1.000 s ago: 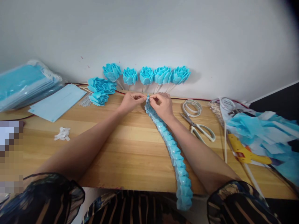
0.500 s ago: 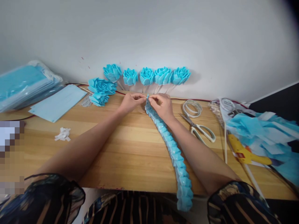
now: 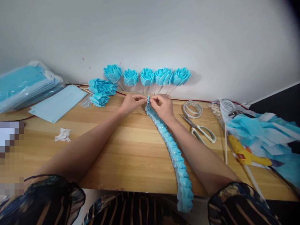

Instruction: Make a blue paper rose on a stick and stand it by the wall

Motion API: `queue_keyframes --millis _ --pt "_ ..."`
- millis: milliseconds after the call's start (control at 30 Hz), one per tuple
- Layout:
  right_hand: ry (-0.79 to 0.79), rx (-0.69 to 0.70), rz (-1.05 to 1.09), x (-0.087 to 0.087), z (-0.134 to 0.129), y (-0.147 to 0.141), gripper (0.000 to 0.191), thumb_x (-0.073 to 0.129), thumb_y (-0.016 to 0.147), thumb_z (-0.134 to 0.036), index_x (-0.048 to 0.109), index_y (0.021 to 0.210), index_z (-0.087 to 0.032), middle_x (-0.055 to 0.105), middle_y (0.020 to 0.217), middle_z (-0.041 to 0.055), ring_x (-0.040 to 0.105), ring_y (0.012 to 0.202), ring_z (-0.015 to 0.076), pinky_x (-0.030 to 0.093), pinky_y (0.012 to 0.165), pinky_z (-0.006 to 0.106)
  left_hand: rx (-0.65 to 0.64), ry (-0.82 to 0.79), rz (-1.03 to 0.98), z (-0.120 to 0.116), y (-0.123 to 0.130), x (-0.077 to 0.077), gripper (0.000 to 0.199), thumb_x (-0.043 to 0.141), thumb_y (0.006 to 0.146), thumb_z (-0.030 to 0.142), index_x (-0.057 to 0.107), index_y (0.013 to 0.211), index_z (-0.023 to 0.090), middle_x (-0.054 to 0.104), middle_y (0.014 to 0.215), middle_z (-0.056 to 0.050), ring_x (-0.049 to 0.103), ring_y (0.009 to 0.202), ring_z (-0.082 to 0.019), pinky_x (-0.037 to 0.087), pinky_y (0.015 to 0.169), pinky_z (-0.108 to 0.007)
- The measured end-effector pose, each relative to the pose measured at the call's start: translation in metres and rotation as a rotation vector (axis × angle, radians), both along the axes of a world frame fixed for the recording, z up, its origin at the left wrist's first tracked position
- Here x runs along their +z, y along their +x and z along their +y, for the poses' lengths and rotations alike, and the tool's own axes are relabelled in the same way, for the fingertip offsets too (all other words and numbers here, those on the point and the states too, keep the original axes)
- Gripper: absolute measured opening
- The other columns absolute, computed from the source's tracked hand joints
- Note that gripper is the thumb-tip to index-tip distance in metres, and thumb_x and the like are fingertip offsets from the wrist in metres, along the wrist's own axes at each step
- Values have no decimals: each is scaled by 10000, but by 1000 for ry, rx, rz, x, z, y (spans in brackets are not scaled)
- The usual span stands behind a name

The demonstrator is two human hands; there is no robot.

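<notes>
The only print lies to the right of the strip (image 3: 172, 144): a round label (image 3: 227, 105) on a clear packet, and a small red-and-white sticker on the yellow glue gun (image 3: 245, 153); the lettering on both is too small to read.

The strip is light blue, thin and slightly shiny, gathered into overlapping puffed folds; it runs in a gentle curve from the two hands down past the front edge of the surface (image 3: 131, 156). The left hand (image 3: 144, 98) is closed to a pinch of thumb and forefinger at the strip's far tip; the right hand (image 3: 152, 99) pinches the same tip from the other side, its other fingers curled.

Beyond the strip's far end, five blue flowers (image 3: 147, 77) with layered, pointed petals lean in a row, thin pale stems below them; to its left are more blue flowers (image 3: 100, 90), flat pale-blue sheets (image 3: 58, 103), a bulging clear bag (image 3: 25, 84) of folded blue material and a small heap of white scraps (image 3: 63, 134); to its right are a roll of tape (image 3: 192, 109), white-handled scissors (image 3: 198, 128) and a loose pile of blue pieces (image 3: 264, 128).

The surface is pale, wood-grained and smooth; behind the strip rises a plain grey-white wall (image 3: 150, 31) with a few reddish marks.
</notes>
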State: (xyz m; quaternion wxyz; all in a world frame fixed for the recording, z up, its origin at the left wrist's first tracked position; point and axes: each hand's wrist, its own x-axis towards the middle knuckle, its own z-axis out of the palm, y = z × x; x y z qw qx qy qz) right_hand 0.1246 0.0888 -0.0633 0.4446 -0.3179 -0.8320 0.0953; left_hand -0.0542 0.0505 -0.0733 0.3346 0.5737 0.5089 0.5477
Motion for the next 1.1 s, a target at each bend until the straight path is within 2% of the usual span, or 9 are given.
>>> queue_keyframes --millis 133,300,500,600,733,833,933,1100 --pt "-64 -5 42 0 -1 -1 128 612 835 -218 650 713 -222 709 711 12 634 717 193 450 783 349 4 -6 -29 -1 1 3 166 761 738 299 783 772 138 765 799 -34 663 742 -153 517 715 -245" --pt "-227 24 166 -1 0 1 131 587 835 -276 655 743 -212 703 714 8 605 658 162 468 692 300 23 -59 -86 -3 1 7 202 760 727 337 757 734 135 732 741 -19 625 697 -133 493 678 -228" --pt "-348 -29 224 -1 4 5 131 588 811 -297 658 759 -199 667 696 0 584 654 155 463 679 288 88 -117 -86 -3 -5 10 194 718 744 331 731 747 138 688 671 1 565 622 -107 465 622 -206" --pt "-379 -84 248 -2 10 9 124 591 800 -294 646 742 -199 634 671 -9 565 649 155 454 677 289 178 -121 72 0 -11 5 177 665 786 298 739 776 138 703 698 -6 567 609 -112 463 626 -215" --pt "-426 -126 313 -6 17 11 103 596 778 -281 643 732 -202 604 637 -21 534 628 152 447 655 287 305 -123 342 5 -20 -3 180 635 804 269 763 771 146 715 692 -28 608 642 -167 452 635 -254" --pt "-441 -108 328 -9 18 10 111 603 778 -298 645 735 -204 599 630 -24 515 619 148 440 640 284 324 -121 402 6 -27 -7 183 631 813 257 790 791 168 748 761 -58 656 729 -222 460 686 -289" --pt "-442 -78 317 -11 16 9 132 596 787 -313 645 736 -201 588 627 -25 502 614 142 425 624 278 353 -100 532 5 -32 -10 236 590 845 228 819 896 206 785 896 -82 692 852 -269 477 752 -320" --pt "-448 -53 310 -10 13 8 131 593 794 -310 633 737 -200 580 636 -30 496 614 135 418 628 278 378 -78 715 5 -36 -11 292 552 877 206 822 981 242 800 956 -75 707 892 -281 489 780 -326"
